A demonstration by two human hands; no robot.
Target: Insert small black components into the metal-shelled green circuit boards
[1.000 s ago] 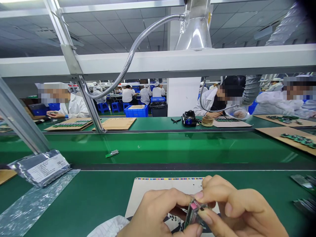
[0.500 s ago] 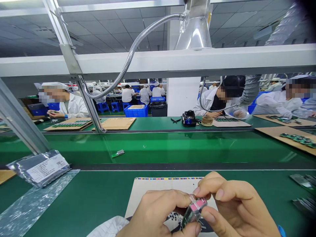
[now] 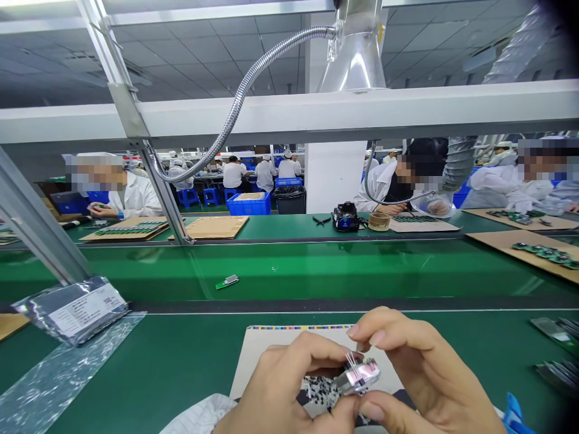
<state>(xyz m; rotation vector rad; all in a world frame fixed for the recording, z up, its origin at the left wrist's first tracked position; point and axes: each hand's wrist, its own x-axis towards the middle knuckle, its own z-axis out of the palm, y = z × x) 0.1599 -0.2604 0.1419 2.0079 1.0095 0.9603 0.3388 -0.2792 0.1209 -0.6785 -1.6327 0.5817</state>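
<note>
Near the bottom centre, my left hand point(image 3: 294, 386) pinches a small electronic module point(image 3: 362, 377) between thumb and fingers. The module has a shiny box-like body with a pinkish face, and thin metal leads stick up from it. My right hand point(image 3: 420, 367) is just to its right, with fingertips raised above the leads and the thumb by its lower edge. Whether that thumb touches the module I cannot tell. Under the hands lies a pale cardboard sheet point(image 3: 256, 352), with a heap of small black leaded components point(image 3: 321, 389) on it, partly hidden by my left hand.
Beyond the bench runs a green conveyor belt point(image 3: 316, 271) carrying a small circuit board point(image 3: 227, 281). At left lie a labelled silver bag point(image 3: 85, 307) and bubble wrap point(image 3: 67, 367); more boards point(image 3: 558, 334) are at right. A metal post point(image 3: 165, 193) rises ahead. Co-workers sit opposite.
My right fingers have lifted off the module and spread apart. The module has turned in my left hand, showing more of its shiny side. The board on the belt has shifted right.
</note>
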